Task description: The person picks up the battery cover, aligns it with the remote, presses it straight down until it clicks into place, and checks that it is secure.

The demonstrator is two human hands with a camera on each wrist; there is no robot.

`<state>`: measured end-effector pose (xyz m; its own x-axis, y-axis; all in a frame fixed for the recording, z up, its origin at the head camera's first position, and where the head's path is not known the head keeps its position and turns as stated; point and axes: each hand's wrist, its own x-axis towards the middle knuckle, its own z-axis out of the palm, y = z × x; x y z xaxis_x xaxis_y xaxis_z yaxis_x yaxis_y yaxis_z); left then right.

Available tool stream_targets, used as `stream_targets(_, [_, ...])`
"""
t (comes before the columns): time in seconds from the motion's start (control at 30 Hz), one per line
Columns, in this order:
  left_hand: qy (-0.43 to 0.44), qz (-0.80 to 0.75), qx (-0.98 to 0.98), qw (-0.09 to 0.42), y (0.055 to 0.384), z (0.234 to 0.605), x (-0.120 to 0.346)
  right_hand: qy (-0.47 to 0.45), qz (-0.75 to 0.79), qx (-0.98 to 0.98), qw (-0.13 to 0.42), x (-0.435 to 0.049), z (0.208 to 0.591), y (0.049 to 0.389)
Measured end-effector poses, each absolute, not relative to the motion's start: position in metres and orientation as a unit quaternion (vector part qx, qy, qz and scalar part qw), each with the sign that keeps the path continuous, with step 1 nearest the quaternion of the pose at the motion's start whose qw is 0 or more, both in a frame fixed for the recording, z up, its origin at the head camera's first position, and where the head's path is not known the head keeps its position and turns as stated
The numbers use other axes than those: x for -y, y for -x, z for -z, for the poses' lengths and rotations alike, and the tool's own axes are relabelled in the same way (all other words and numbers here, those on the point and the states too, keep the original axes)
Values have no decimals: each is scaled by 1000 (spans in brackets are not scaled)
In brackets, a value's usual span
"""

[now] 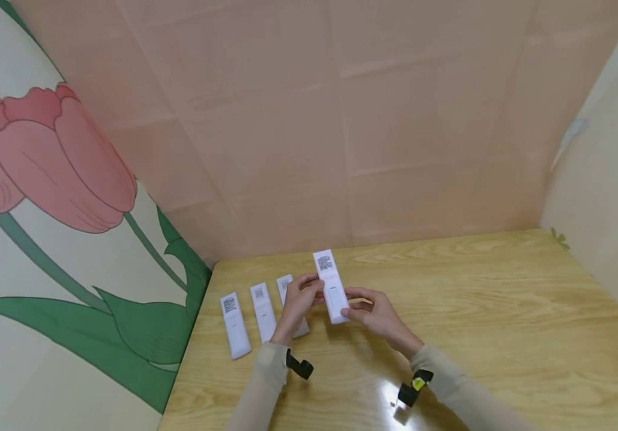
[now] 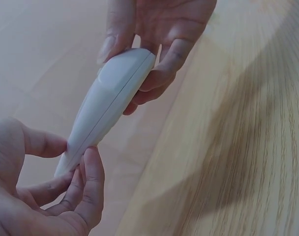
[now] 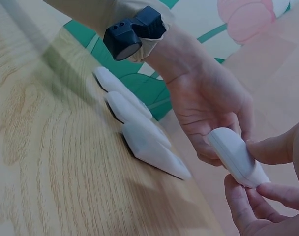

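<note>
A white remote control (image 1: 331, 292), back side up with a printed code label at its far end, is held tilted above the table between both hands. My left hand (image 1: 302, 297) pinches its left edge near the label end. Thumb and fingers of my right hand (image 1: 376, 312) grip the lower right end. From the left wrist view, the remote (image 2: 107, 96) shows its side seam. In the right wrist view, the remote's rounded end (image 3: 233, 150) lies between the two hands.
Three similar white remotes lie in a row at the left: an outer one (image 1: 236, 328), a middle one (image 1: 263, 308), and a third (image 1: 283, 281) partly hidden behind the left hand. They rest on the wooden table (image 1: 475, 311). A pink-brown cloth (image 1: 395, 120) hangs behind.
</note>
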<state>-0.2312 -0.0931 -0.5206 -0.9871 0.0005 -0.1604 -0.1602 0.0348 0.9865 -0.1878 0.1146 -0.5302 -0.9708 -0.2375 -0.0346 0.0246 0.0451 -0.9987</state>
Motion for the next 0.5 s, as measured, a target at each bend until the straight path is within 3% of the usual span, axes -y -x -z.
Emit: stream_targets(0.5, [67, -691, -718, 47, 233, 528, 100, 79, 672, -730, 94, -107, 534, 190])
